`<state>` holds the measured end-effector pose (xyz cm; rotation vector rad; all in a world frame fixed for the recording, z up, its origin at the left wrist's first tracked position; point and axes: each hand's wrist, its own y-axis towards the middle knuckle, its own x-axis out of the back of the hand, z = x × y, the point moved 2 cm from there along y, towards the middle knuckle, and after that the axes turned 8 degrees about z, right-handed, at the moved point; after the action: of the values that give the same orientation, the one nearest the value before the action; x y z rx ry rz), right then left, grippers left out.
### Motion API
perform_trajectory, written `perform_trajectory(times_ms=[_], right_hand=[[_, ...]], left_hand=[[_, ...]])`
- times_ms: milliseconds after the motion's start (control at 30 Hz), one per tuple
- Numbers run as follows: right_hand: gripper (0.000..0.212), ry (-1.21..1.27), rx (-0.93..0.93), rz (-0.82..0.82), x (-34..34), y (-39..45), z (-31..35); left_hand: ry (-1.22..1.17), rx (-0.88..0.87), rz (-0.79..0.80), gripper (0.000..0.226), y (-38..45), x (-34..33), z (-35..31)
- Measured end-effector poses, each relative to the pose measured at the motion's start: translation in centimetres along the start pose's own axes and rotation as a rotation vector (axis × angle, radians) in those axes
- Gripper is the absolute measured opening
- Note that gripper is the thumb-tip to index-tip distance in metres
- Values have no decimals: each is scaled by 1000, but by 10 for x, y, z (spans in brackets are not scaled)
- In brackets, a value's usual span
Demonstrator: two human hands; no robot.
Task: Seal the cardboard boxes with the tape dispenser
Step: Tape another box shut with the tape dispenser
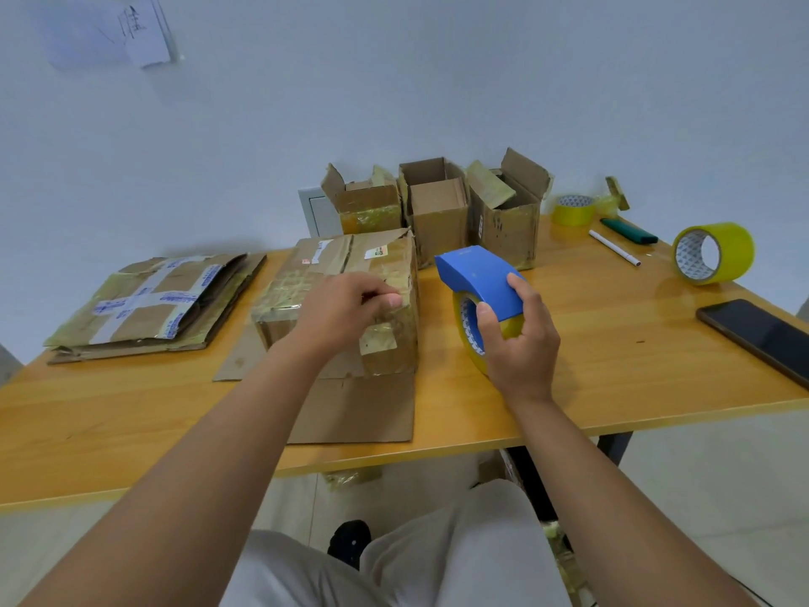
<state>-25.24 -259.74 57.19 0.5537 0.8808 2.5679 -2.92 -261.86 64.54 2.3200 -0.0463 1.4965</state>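
Observation:
A closed, heavily taped cardboard box [315,273] lies in the middle of the wooden table [613,370]. My left hand [346,308] rests on its top near the right edge, fingers curled, fingertips at the corner. Just right of the box, my right hand [521,343] grips the blue tape dispenser [477,278], which carries a yellow tape roll, and holds it a little above the table. Three open cardboard boxes [437,212] stand in a row behind, flaps up.
Flattened taped cardboard [153,304] is stacked at the left. A flat cardboard sheet [363,409] lies under the box. At the right are two yellow tape rolls [713,251], a white pen [613,247], a green cutter [628,230] and a dark phone [757,335].

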Motion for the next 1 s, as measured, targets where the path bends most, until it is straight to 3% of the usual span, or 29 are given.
perform_trajectory(times_ms=[300,567,867,1000], right_hand=[[58,-2,-11,-8,-2,0,-3],[58,-16,-9,-12,-3,0,-5],[60,15,-13,-3,-3,-2,-4],[60,-1,-12,7,-1,-3,-4]], left_hand=[[-66,-139,-115,28,-13,-9,3],[136,-203,-306,22,-19,-24,-6],[189,-188,-144,32,-16,-12,-3],[187,-183,-157,32,-15,-13,-7]])
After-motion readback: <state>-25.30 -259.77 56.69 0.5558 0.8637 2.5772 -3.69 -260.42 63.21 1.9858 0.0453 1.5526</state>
